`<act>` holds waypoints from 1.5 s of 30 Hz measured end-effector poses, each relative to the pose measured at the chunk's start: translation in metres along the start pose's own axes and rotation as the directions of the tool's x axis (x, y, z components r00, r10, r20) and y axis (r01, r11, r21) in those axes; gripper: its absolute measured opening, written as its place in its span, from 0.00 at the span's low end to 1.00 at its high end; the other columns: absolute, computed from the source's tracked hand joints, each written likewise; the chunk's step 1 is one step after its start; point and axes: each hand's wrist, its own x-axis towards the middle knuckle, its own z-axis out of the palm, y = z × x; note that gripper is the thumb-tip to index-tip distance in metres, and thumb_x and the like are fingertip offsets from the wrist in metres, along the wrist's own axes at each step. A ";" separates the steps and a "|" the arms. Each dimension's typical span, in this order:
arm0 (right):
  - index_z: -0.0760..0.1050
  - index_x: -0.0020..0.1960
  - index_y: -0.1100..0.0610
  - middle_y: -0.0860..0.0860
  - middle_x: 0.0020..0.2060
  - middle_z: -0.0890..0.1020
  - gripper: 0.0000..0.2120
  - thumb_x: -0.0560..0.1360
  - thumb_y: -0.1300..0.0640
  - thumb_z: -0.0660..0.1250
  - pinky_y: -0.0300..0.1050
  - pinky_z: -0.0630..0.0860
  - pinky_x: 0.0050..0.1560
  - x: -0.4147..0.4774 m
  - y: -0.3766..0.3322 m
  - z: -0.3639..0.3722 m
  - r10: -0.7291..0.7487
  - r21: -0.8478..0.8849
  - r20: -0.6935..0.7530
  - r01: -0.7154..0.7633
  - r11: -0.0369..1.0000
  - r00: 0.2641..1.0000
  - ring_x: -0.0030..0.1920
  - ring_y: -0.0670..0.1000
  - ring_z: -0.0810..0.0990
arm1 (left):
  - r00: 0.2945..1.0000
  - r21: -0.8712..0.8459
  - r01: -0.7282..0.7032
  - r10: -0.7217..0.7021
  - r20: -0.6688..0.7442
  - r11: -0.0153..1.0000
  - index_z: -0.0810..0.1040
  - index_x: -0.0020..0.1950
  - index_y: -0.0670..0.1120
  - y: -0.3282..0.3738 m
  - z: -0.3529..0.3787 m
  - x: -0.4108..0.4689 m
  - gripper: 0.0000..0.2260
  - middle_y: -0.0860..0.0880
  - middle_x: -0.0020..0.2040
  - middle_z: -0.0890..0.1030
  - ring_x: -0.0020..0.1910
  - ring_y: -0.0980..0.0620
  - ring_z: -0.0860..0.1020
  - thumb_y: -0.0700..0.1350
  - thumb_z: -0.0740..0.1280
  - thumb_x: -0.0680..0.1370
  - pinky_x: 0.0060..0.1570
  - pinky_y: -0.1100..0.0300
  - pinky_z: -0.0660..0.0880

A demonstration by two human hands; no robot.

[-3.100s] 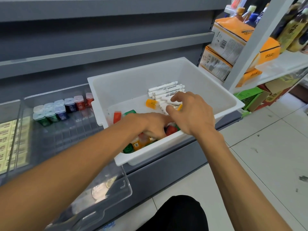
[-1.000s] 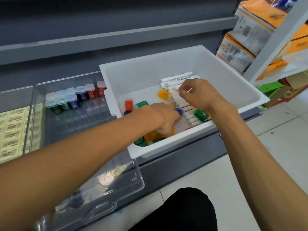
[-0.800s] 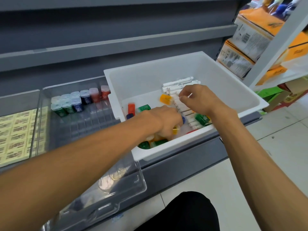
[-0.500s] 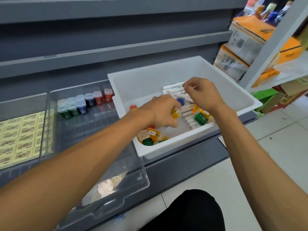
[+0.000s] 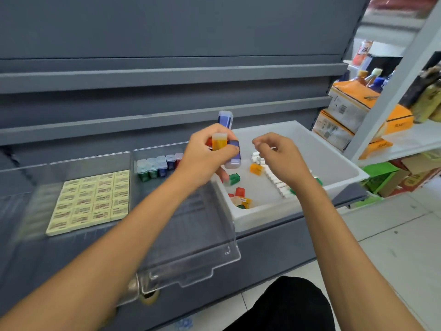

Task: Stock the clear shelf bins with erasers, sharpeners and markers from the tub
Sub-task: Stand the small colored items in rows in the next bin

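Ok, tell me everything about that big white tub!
The tub is white plastic, rectangular, open-topped with a wide rim. It sits on the grey shelf, right of the clear bin. Inside lie a row of white markers and a few loose orange, green and red sharpeners.

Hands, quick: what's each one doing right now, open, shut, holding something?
Left hand: gripping a bunch of small sharpeners, orange, blue and red.
Right hand: curled above the tub; whether it pinches anything cannot be told.

The tub (image 5: 262,218) sits right of the sharpener bin (image 5: 186,235).
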 end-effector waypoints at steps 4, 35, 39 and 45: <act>0.79 0.50 0.50 0.39 0.44 0.79 0.07 0.80 0.56 0.62 0.42 0.75 0.51 -0.021 -0.034 0.037 -0.053 0.055 0.096 0.048 0.997 0.994 0.48 0.44 0.78 | 0.997 -0.128 0.061 -0.066 -0.031 0.990 0.80 0.43 0.48 -0.009 -0.054 -0.044 0.07 0.47 0.41 0.79 0.30 0.53 0.77 0.36 0.70 0.72 0.24 0.58 0.77; 0.75 0.34 0.51 0.43 0.27 0.75 0.14 0.75 0.45 0.66 0.37 0.70 0.35 -0.025 -0.073 0.209 -0.071 0.232 0.611 -0.093 0.968 0.788 0.30 0.43 0.73 | 0.966 -0.317 0.256 -0.235 0.104 0.913 0.82 0.43 0.51 -0.101 -0.168 -0.102 0.07 0.44 0.35 0.77 0.29 0.50 0.78 0.39 0.70 0.71 0.29 0.57 0.78; 0.80 0.39 0.54 0.47 0.34 0.80 0.12 0.77 0.49 0.66 0.41 0.75 0.36 -0.021 -0.075 0.207 0.022 0.286 0.479 -0.180 0.941 0.878 0.35 0.46 0.78 | 0.965 -0.297 0.261 -0.259 0.046 0.919 0.83 0.43 0.50 -0.099 -0.167 -0.108 0.05 0.40 0.49 0.81 0.31 0.45 0.79 0.41 0.73 0.70 0.32 0.54 0.79; 0.76 0.50 0.59 0.53 0.37 0.81 0.10 0.80 0.54 0.60 0.39 0.69 0.25 -0.017 -0.069 0.193 0.171 0.354 0.395 -0.322 0.878 0.903 0.29 0.49 0.78 | 0.976 -0.269 0.131 -0.171 -0.131 0.954 0.82 0.44 0.49 -0.088 -0.162 -0.081 0.06 0.41 0.56 0.80 0.38 0.45 0.79 0.38 0.70 0.72 0.32 0.55 0.80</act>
